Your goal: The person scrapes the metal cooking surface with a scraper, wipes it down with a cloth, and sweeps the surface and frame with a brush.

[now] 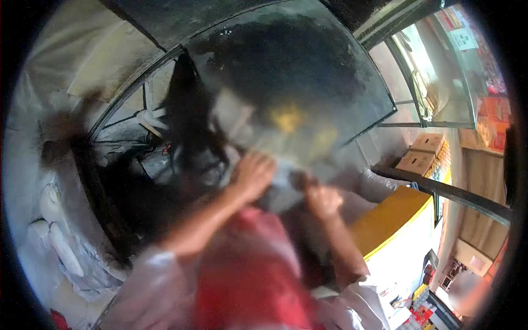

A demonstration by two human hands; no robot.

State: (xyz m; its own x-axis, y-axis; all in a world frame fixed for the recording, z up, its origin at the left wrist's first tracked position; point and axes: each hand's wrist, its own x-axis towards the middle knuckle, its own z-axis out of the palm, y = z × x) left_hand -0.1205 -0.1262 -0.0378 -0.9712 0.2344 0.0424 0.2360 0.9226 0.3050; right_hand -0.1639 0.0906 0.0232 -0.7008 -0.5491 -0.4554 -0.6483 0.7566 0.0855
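Pale, blurred piece [282, 176] sits between left hand [253, 176] and right hand [323, 200], near the close edge of the dark counter [360, 91], left of its right corner. Both grips look curled; cannot tell whether either pinches the piece. Handling, judged only: probably light; stiffness and slipperiness undetermined. Best hold likely at its two ends. Hard to make out: the piece's outline, fingertips, and yellow patch [289, 118] beyond. Wearer's forearms cut off by sleeves.
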